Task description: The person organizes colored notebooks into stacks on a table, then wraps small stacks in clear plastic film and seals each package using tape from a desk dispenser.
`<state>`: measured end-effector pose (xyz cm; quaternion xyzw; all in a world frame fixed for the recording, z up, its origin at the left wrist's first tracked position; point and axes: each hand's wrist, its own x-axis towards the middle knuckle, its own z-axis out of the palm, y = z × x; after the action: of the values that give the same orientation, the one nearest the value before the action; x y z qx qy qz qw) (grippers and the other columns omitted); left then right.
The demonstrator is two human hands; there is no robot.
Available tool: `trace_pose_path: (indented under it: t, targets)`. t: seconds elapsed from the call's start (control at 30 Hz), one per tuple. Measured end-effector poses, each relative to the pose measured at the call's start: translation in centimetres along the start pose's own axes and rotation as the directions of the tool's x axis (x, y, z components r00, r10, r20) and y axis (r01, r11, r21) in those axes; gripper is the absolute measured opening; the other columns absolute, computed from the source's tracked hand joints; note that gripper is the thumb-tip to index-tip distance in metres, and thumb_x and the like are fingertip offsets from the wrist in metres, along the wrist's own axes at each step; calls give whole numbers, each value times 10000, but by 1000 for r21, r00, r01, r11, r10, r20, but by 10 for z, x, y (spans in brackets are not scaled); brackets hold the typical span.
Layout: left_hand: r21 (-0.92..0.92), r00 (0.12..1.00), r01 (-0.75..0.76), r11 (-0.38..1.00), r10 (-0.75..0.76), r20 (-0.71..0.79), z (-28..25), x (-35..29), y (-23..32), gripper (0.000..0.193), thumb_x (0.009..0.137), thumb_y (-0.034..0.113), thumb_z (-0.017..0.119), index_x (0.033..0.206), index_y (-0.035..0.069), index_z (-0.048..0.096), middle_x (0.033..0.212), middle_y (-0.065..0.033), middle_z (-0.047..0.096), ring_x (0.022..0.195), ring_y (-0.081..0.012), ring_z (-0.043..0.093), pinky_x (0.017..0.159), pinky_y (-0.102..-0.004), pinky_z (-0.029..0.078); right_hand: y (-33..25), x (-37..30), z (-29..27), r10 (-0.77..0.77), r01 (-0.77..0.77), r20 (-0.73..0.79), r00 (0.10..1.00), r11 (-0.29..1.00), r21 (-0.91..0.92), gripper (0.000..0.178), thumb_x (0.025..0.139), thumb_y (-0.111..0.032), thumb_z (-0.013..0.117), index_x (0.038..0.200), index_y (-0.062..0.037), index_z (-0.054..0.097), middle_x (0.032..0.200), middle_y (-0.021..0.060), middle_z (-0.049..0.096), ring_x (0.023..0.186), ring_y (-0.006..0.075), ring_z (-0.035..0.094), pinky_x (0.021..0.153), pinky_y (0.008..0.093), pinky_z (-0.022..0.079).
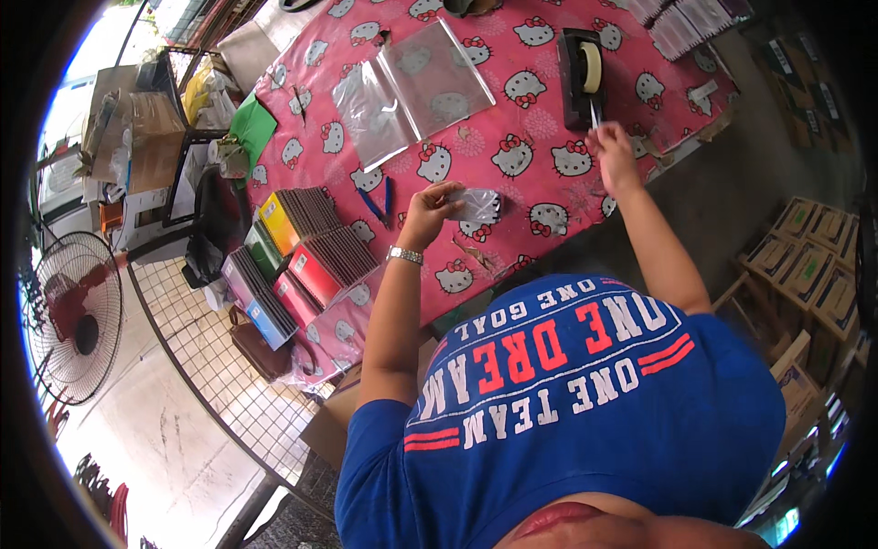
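The left hand (428, 216), near the middle of the frame, is clamped on one end of a clear packet (477, 207), which lies level over the pink bench (498, 119); dark pieces show at the packet's right end. The right hand (616, 157), right of the middle, has its fingertips together on the end of the tape (595, 112). The strip runs down from the black dispenser (572, 82) in the upper right of the frame, where a pale roll (591, 69) sits.

Clear plastic sheets (444, 78) lie flat at the upper middle. Blue handles (388, 197) of a tool rest just left of the left hand. Stacked booklets (315, 265) with coloured covers stand at the bench's left edge. A fan (78, 316) is at far left, cartons (809, 261) at far right.
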<state>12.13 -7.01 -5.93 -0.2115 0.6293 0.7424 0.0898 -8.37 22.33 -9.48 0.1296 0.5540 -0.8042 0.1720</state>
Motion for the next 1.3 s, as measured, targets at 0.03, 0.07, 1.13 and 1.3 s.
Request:
trace_pose_path:
  t: [0.03, 0.07, 1.13, 1.3]
  targets:
    - [8, 999, -39, 999, 39, 3, 1, -1, -1, 287, 817, -9, 639, 1104, 5, 640, 1025, -17, 623, 939, -118, 599, 832, -296, 513, 8, -12, -4, 2, -2, 8, 1000, 1000, -2, 40, 914, -124, 568, 908, -87, 553, 763, -12, 521, 687, 88, 511, 630, 231, 468]
    - [5, 999, -40, 999, 40, -2, 1, -1, -1, 287, 817, -9, 639, 1104, 5, 640, 1025, -17, 623, 939, -118, 599, 832, -296, 513, 18, -24, -11, 166, -165, -20, 986, 985, 54, 20, 914, -100, 550, 916, -88, 535, 763, -9, 513, 670, 81, 500, 599, 223, 451]
    - [-426, 965, 76, 901, -173, -196, 112, 20, 88, 455, 932, 308, 525, 1335, 165, 369, 1329, -51, 431, 1183, -195, 448, 814, -480, 472, -37, -43, 44, -218, 550, 613, 760, 718, -427, 782, 686, -308, 815, 1295, -39, 405, 1192, 98, 548, 1097, 230, 531, 927, 351, 431]
    - [-283, 988, 3, 959, -46, -146, 120, 25, 103, 351, 951, 243, 498, 1272, 108, 451, 1366, -77, 432, 1269, -219, 417, 885, -459, 454, -169, 43, -21, -636, 524, -203, 745, 745, -413, 574, 792, -337, 745, 1113, 42, 456, 1032, 90, 552, 913, 159, 540, 772, 304, 468]
